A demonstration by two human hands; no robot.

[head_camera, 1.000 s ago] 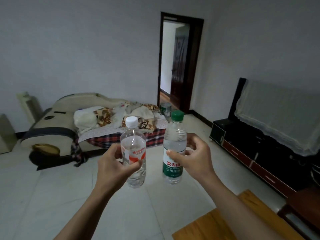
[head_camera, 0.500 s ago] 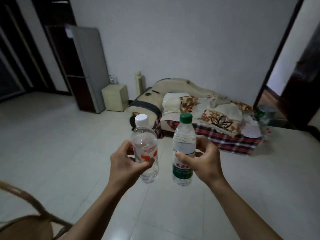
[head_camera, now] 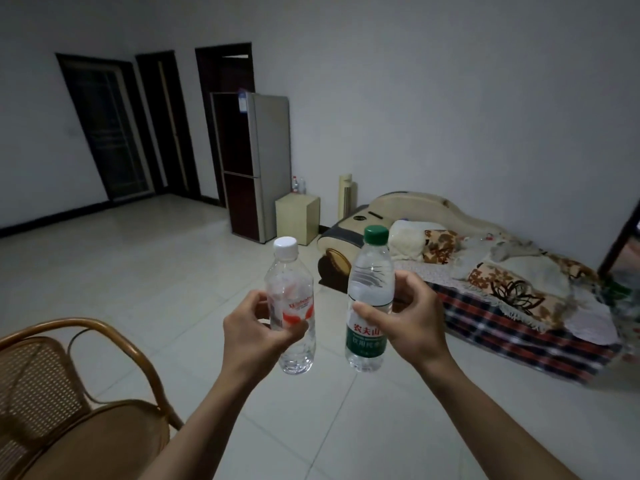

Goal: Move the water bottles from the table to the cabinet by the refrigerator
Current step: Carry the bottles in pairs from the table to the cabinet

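Left hand (head_camera: 254,332) holds one water bottle (head_camera: 292,306), upright; right hand (head_camera: 412,322) holds a second bottle (head_camera: 369,299), upright, just right of the first, apart. Chair (head_camera: 69,393) at near left. Refrigerator (head_camera: 254,164) against far wall; cabinet (head_camera: 297,218) just right of it, two bottles (head_camera: 298,184) on top. Bed (head_camera: 485,271) further right.

A pale tiled floor (head_camera: 145,271) carries everything. On it a tall refrigerator (head_camera: 254,166) stands against the far wall, with a small cream cabinet (head_camera: 297,219) just beside it. Two small bottles (head_camera: 298,185) stand on the cabinet's top. A wicker chair (head_camera: 69,393) sits near left, and a low sofa (head_camera: 485,271) at right.
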